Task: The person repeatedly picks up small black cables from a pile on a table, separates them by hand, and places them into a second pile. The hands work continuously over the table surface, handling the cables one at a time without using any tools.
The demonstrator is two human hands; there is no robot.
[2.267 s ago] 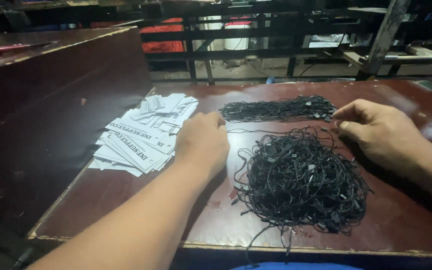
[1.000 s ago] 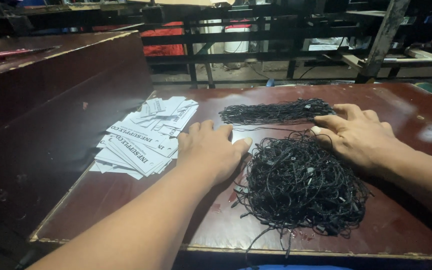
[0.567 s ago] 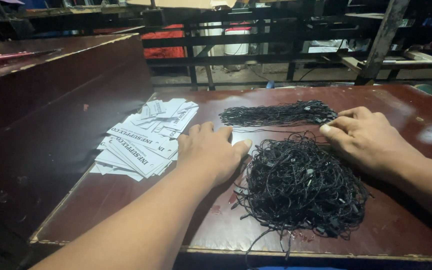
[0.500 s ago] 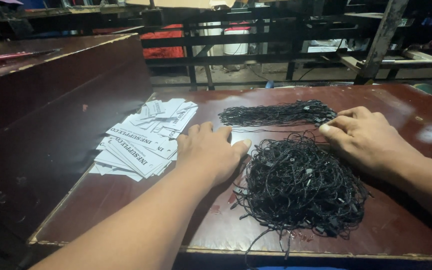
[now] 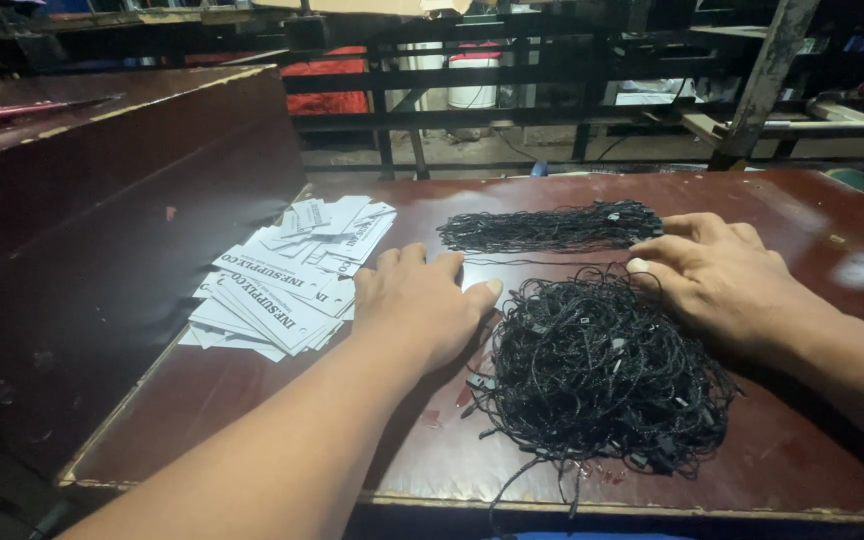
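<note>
The left hand lies palm down on the table, its fingers held loosely together and stretched flat, holding nothing. The fingertips rest on the bare wood just beside the left edge of a big tangled heap of black strings. The heel of this hand sits just beside a fanned stack of white paper tags, which spreads away to the left.

The right hand also lies palm down, fingers slightly apart and curved. Its fingertips touch the upper right edge of the tangled heap, and the index finger points toward the right end of a second, neater bundle of black strings that lies stretched in a line farther back. Whether any single string is pinched between the fingers cannot be told.

The tangled heap lies between the two hands and reaches close to the near edge of the table, with a few loose ends hanging over it. The tags lie close to the left edge, beside a dark raised wooden panel. Bare table opens to the right of the right hand and behind the neat bundle. Beyond the far edge stand dark metal rails.
</note>
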